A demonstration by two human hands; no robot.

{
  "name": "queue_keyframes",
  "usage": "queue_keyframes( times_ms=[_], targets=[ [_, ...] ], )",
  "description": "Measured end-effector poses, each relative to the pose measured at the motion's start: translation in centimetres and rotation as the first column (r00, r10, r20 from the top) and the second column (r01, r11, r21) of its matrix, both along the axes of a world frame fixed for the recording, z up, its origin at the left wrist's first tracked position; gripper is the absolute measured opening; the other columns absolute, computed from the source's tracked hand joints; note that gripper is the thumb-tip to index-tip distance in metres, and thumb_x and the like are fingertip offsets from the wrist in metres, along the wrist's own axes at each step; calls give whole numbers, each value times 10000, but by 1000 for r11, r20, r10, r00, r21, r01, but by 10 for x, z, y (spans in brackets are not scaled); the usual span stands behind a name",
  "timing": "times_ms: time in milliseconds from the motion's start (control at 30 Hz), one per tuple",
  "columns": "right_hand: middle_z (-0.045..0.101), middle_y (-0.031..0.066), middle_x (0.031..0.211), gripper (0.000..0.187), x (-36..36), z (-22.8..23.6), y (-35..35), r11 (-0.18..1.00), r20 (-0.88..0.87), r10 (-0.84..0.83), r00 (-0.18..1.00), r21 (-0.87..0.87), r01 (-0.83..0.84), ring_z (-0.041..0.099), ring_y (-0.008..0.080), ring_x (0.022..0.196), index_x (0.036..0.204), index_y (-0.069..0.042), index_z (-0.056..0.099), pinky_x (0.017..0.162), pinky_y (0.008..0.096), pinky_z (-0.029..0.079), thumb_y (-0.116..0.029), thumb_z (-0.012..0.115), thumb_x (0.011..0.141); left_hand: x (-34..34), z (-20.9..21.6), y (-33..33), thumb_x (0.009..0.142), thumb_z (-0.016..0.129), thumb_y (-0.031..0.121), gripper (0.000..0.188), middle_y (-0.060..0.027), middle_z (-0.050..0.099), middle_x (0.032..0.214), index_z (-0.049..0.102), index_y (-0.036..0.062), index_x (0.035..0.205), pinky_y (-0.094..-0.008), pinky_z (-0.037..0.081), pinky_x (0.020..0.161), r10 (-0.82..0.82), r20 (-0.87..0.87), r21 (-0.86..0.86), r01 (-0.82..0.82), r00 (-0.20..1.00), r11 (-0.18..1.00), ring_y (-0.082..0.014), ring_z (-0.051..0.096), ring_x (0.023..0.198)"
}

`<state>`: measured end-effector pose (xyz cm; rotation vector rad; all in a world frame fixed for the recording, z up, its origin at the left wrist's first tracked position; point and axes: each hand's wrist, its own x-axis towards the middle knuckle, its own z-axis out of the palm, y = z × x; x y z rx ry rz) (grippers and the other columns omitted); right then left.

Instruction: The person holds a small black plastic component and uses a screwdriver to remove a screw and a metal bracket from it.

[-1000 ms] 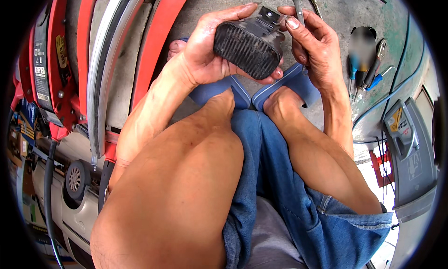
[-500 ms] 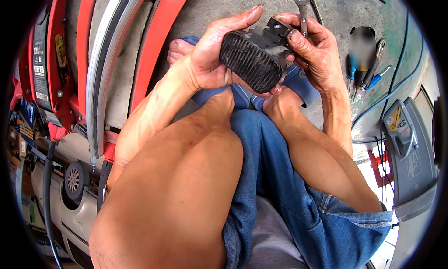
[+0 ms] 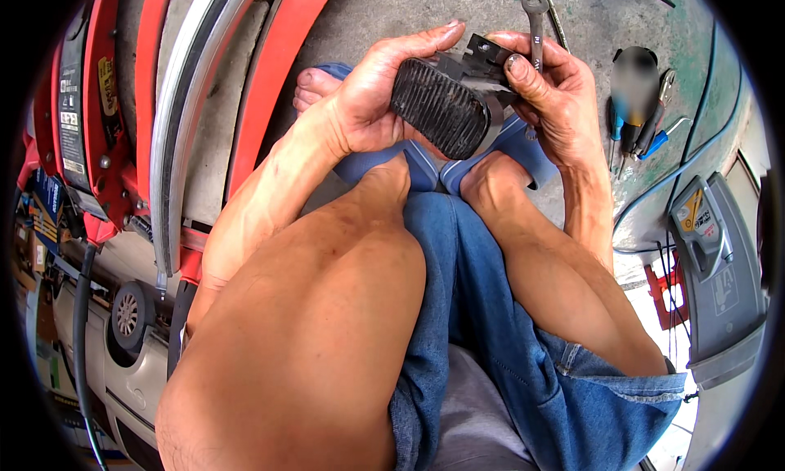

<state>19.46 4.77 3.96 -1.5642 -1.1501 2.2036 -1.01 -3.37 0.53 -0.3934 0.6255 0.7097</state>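
- The ribbed rubber pedal (image 3: 441, 107) is held up off the floor (image 3: 458, 9), between both hands and above the person's feet, its worn black tread facing the viewer.
- The left hand (image 3: 372, 103) is cupped, partly spread, with the palm against the pedal's left side and the thumb stretched out free along the top; it appears to bear the weight.
- The right hand (image 3: 564, 95) is curled nearly closed: thumb and forefinger meet at the edge of the black metal bracket (image 3: 485, 52), while the combination wrench (image 3: 536, 25) is tucked in the same grip, forked end up.
- Done so far: pedal and bracket lie together as one piece in the hands. A small bright spot on the bracket could be a hole or a screw head; I cannot tell which.
- Not done at this instant: the wrench's visible forked end is on no fastener, so no turning seems under way; it looks like a pause for handling or inspection.
- Whether the bracket is tight, loose or partly undone cannot be told.
- A blue-handled screwdriver (image 3: 617, 121) and pliers (image 3: 666, 87) lie on the floor at right, untouched.
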Motion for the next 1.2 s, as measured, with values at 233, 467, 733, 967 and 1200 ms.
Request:
queue_keyframes(
  times_ms=[233,467,733,967,1200],
  targets=[
    [586,-76,690,357,1,2,1,1000,10,2,1000,8,-2,412,8,548,1158,-68,740,483,191,272,-251,826,865,1,-3,0,1010,599,393,424,-149,731,1088,629,17,1203,-354,627,815,27,-22,16,-27,999,1000,-217,747,900],
    [594,-77,706,361,1,1,1,1000,-1,8,1000,2,-8,408,2,551,1172,-64,734,484,189,266,-240,822,870,0,0,0,1015,596,376,408,-143,725,1102,616,25,1221,-355,617,847,-1,-61,6,1,998,1000,-216,740,939],
    [593,-83,722,372,-1,0,1,1000,-4,9,1000,20,-9,403,3,555,1190,-66,729,487,190,267,-242,818,875,-3,0,0,1016,595,354,389,-142,726,1095,616,36,1239,-344,619,841,19,-19,47,-18,1000,999,-208,740,934],
    [593,-84,722,367,-2,1,1,1000,-1,12,1000,29,-12,404,1,555,1205,-64,721,483,188,268,-229,804,888,-2,4,3,1011,604,346,376,-130,735,1073,621,39,1228,-331,633,791,18,-56,49,-15,998,999,-193,748,885],
    [568,-89,699,377,2,-4,2,1000,-32,19,999,25,-18,386,2,534,1217,-62,714,473,189,262,-237,798,893,0,11,8,1011,586,381,421,-128,741,1063,635,29,1236,-326,639,775,-27,-186,65,39,982,997,-184,750,866]
  ],
)
